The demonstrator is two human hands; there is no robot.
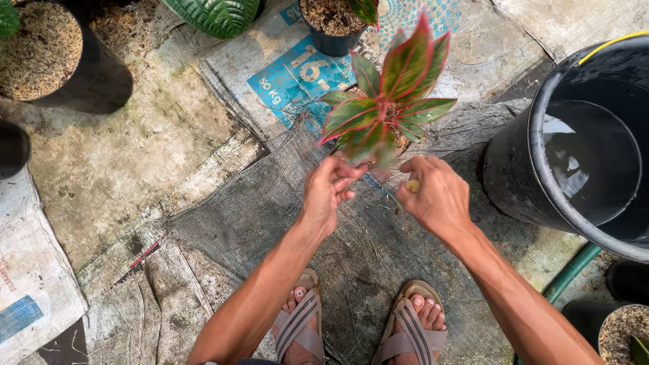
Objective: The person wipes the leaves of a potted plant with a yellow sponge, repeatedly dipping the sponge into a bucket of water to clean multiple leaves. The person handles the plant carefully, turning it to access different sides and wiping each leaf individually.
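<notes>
A small plant (pixel 385 101) with green leaves edged and veined in red is in front of me, over a dark woven mat (pixel 243 223). My left hand (pixel 328 192) is closed at the plant's lower leaves, near its base. My right hand (pixel 436 199) is just right of it, fingers curled, pinching a small yellowish-green piece (pixel 412 184). A brown root clump (pixel 400 140) shows under the leaves. My two sandalled feet (pixel 358 324) stand on the mat below the hands.
A large black bucket of water (pixel 581 155) stands at the right, with a green hose (pixel 571 270) below it. Black pots of husk stand top left (pixel 51 54), top centre (pixel 331 27) and bottom right (pixel 618 331). Printed sacks (pixel 291 78) cover the ground.
</notes>
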